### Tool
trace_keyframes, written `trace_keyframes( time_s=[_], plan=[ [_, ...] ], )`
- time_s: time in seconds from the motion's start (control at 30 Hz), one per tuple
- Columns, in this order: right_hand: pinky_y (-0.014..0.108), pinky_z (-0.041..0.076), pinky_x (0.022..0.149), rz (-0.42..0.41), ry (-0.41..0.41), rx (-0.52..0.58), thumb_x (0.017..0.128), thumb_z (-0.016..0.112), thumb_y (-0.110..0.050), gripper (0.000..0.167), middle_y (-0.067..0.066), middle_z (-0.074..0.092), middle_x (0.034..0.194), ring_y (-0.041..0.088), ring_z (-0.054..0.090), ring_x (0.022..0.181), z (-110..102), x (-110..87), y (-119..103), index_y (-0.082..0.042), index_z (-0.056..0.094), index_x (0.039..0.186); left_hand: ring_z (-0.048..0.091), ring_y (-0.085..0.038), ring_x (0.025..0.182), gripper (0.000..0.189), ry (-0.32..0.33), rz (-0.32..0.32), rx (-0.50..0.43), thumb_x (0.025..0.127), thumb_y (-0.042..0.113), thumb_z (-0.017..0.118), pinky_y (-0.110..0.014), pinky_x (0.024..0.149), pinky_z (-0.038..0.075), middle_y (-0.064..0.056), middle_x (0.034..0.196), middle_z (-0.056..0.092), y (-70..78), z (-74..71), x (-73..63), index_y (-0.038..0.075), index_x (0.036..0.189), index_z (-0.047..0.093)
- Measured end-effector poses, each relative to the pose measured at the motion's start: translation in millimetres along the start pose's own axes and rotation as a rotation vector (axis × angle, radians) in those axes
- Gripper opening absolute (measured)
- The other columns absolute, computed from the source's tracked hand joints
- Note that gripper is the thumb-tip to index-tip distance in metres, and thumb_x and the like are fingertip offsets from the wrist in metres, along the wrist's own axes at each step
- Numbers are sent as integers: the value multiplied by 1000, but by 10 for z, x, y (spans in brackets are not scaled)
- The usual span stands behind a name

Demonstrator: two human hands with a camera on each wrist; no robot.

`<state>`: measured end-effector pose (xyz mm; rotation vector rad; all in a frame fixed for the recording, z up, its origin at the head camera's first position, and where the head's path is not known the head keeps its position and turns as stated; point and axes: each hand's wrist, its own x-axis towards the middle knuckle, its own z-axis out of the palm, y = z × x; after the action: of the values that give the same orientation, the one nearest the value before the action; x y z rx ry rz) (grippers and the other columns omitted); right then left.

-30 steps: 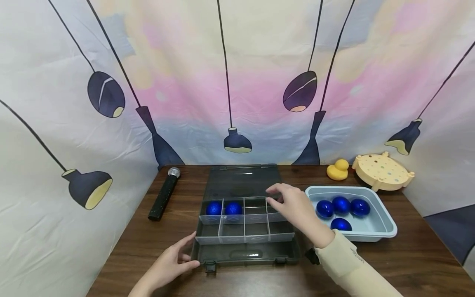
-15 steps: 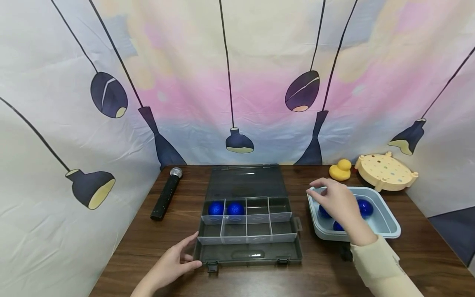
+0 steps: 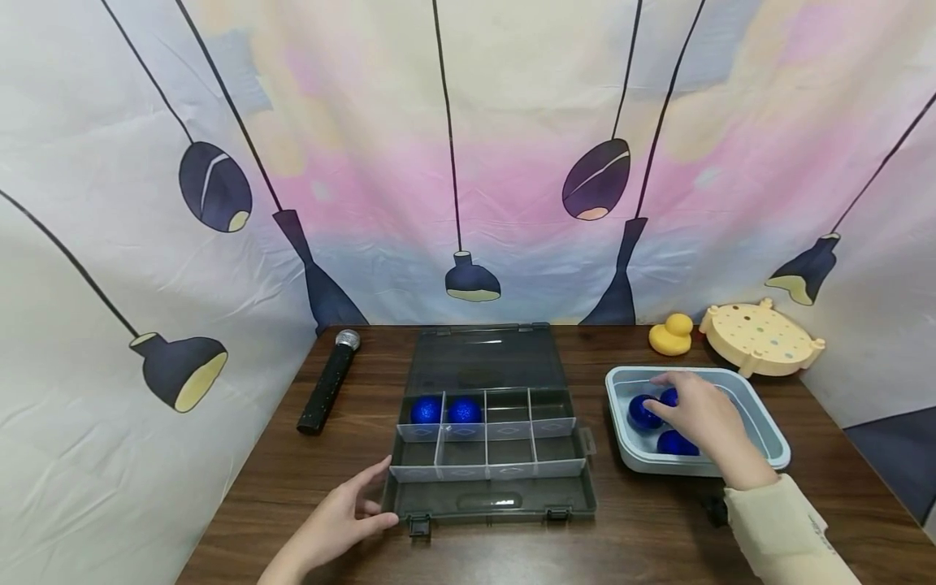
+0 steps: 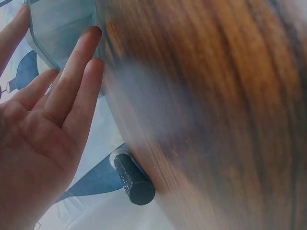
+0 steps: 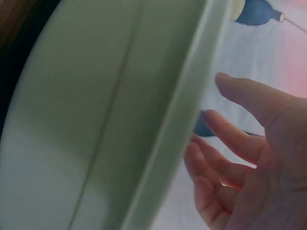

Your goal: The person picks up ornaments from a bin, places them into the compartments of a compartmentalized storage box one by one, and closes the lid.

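Balls [image 3: 678, 443] in the pale-blue tub [image 3: 658, 466] now lie below and just left of the right grip [image 3: 700, 416], which has moved over from above the compartment case [image 3: 439, 497] within the last second. Its fingers are parted and loosely bent, apparently holding nothing; contact with a ball cannot be told. That suggests the work has turned to the tub; the case's filling is unchanged. The left grip [image 3: 340, 512], fingers spread and holding nothing, touches the case's near-left corner.

Three tub balls show, a fourth being hidden behind the right grip. Two case balls [image 3: 464, 411] sit in adjacent compartments well left of it. One microphone [image 3: 327, 388] lies beyond the left grip; one duck [image 3: 669, 335] and one cream stand [image 3: 762, 338] are beyond the right.
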<state>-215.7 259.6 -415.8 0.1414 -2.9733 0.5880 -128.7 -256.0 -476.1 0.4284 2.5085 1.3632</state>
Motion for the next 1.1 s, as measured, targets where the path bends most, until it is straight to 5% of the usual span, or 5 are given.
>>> trace_keyframes(
  time_s=[0.37,1.1],
  plan=[
    [64,42,83,34,-143,-5,81,79,-32,52,28,59,117,48,54,105,118,5,149,1,63,119,66,-12,87,82,4,-8,-8,86,24,75,-28,75,53,-35,141,35,6,13,-12,2,150,29],
    [63,44,81,32,-162,9,82,77,-36,57,26,62,114,48,56,103,294,91,211,0,60,123,67,-13,86,82,5,7,-30,86,24,75,-25,70,54,-37,139,36,8,16,-22,1,150,28]
  ],
)
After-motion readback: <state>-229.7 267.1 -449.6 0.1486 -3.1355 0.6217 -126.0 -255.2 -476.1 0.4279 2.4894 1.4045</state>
